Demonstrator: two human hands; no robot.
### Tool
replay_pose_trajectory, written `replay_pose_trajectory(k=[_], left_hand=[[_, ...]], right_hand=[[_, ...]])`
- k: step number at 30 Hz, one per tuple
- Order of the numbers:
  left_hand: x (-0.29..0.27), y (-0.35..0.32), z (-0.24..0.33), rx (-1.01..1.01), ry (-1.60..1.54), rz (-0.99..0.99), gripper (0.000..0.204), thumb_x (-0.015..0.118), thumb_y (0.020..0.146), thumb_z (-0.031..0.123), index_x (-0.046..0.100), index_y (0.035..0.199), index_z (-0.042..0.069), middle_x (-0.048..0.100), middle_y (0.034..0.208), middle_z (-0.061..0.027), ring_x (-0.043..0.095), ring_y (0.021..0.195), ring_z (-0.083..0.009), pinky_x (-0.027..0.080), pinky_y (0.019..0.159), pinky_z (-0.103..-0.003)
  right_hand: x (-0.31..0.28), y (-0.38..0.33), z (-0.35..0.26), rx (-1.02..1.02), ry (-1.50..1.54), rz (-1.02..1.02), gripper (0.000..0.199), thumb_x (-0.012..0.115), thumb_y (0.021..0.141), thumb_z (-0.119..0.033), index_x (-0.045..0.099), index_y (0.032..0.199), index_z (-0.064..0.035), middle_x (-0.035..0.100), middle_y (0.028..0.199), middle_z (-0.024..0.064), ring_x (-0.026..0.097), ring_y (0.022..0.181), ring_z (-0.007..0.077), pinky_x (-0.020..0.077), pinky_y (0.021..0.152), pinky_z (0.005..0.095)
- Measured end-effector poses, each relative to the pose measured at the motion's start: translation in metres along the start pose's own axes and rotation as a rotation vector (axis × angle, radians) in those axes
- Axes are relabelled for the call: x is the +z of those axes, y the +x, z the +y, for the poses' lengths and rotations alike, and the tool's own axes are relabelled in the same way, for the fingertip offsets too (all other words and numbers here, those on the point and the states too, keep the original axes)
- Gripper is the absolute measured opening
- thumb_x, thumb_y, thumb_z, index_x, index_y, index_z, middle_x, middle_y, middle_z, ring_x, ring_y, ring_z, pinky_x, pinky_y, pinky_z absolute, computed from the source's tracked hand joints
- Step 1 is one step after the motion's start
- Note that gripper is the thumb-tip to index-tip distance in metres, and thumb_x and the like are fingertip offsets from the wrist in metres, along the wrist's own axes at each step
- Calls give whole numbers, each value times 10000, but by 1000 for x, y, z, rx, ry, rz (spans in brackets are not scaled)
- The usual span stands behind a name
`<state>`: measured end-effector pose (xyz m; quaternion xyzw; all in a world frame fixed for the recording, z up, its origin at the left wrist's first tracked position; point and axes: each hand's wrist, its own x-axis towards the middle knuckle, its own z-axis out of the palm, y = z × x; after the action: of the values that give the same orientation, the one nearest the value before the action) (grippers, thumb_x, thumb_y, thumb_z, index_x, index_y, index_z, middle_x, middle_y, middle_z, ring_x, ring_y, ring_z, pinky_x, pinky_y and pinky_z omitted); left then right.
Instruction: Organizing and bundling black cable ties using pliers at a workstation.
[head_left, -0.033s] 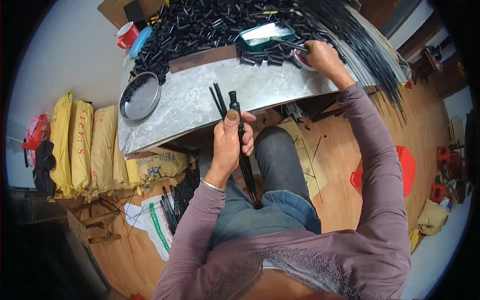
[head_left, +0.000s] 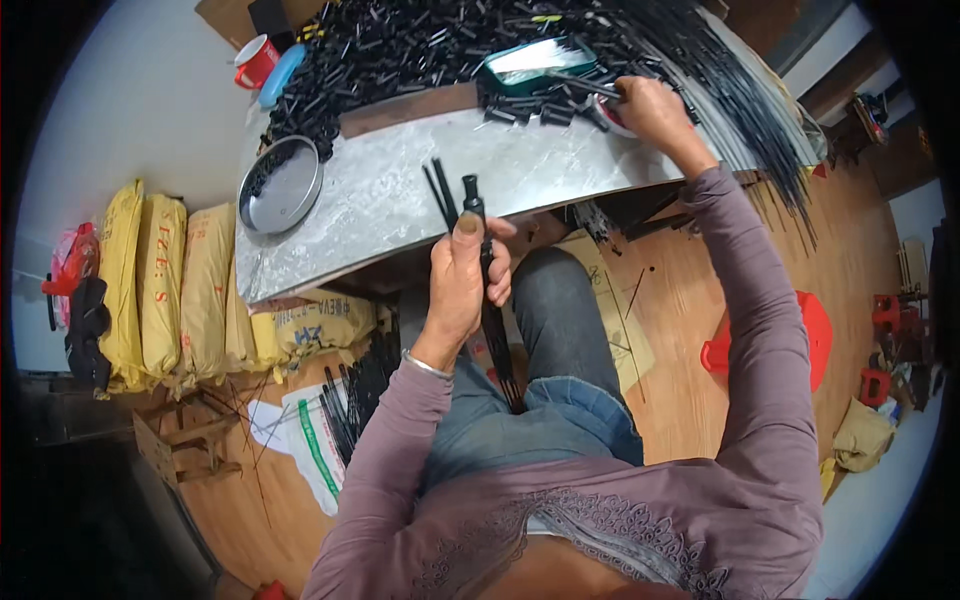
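Note:
My left hand (head_left: 460, 285) is closed around a bundle of thin black rods (head_left: 497, 345), held upright in front of the table edge. Above the thumb stand several rod tips and a thicker black fitting with a flared top (head_left: 471, 190). The lower rod ends reach down between my thighs. My right hand (head_left: 655, 118) is closed over the table's right side, with a dark tube (head_left: 585, 84) at its fingertips. Right below those fingers is a small round container with a red inside (head_left: 610, 118), partly hidden by the hand.
A heap of short black tubes (head_left: 390, 60) covers the table's far side, behind a brown strip (head_left: 410, 110). A green tray (head_left: 540, 66), grey round pan (head_left: 283, 195) and red mug (head_left: 257, 62) stand on it. Long rods (head_left: 735, 90) overhang the right edge. Yellow sacks (head_left: 160, 290) stand left.
My left hand and its rods have shifted very slightly to the right. My right hand has moved a little up and right, and both grips look the same.

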<state>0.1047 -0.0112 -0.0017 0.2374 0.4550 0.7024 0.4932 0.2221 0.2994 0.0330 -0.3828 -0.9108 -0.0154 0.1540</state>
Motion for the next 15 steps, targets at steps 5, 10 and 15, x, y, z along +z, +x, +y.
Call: replay_pose_trajectory(k=[5, 10, 15], left_hand=[[-2, 10, 0, -7, 21, 6, 668, 391, 944, 600, 531, 1004, -49, 405, 583, -8, 388, 427, -85, 350, 399, -243], [-7, 11, 0, 9, -2, 11, 675, 428, 923, 616, 541, 979, -47, 420, 584, 0, 401, 432, -71, 346, 400, -231], [-6, 5, 3, 11, 44, -3, 714, 406, 904, 653, 541, 1001, -41, 406, 590, -5, 400, 441, -75, 357, 409, -234]], right_hand=[[-3, 6, 9, 14, -69, -26, 214, 600, 826, -274, 655, 910, -85, 669, 910, 183, 640, 868, 383, 508, 743, 474], [-8, 3, 15, -28, -56, -104, 297, 626, 856, -342, 678, 985, -80, 677, 900, 170, 646, 852, 365, 501, 727, 455], [-4, -2, 5, -32, -87, -92, 262, 615, 869, -297, 680, 991, -75, 677, 907, 168, 651, 846, 358, 505, 729, 448]])
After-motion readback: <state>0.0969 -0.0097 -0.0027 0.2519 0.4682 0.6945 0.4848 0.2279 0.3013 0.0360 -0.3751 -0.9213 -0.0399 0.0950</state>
